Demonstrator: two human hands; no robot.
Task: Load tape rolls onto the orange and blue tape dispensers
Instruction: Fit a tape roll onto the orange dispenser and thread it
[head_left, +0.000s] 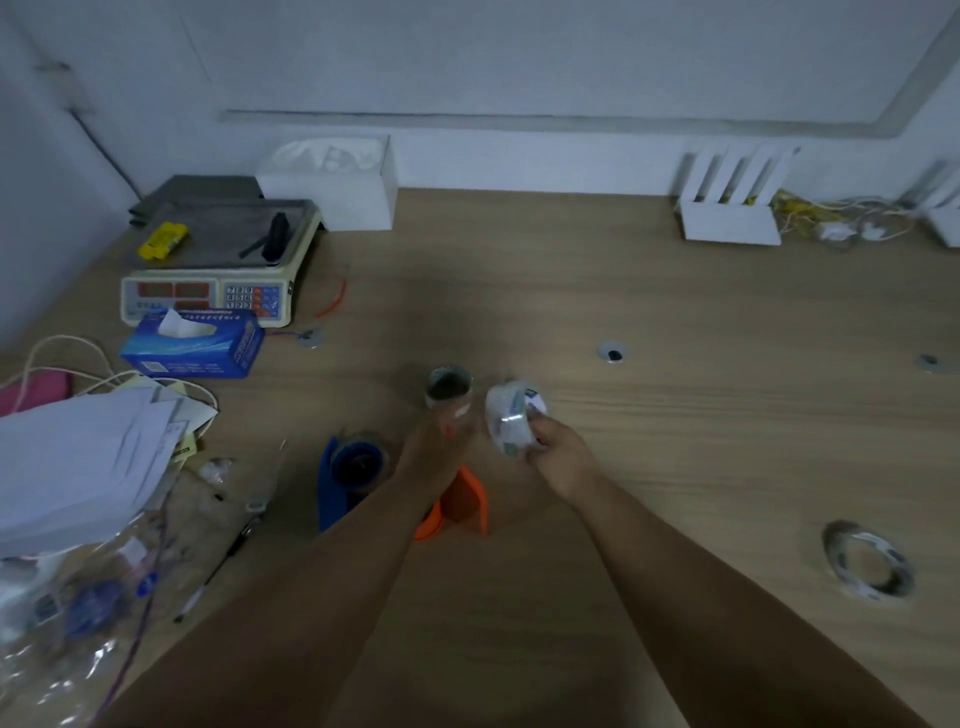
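Far left of the orange dispenser (464, 501), a blue tissue box (208, 354) had a white tissue (175, 325) poking out; just beyond the dispenser the left hand (437, 448) gripped a clear tape roll (449, 388), the right hand (561, 458) a shiny wrapped roll (511, 417), with the blue dispenser (330, 493) just left of the orange one.

Scale keypad (240, 298): 789, 456, 123; other txt illegible.

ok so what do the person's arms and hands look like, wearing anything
The left hand and right hand are bare: no gloves, rings or watch visible. No sleeve is in view. A small pale strip on a left finger may be a plaster; too blurred to tell.
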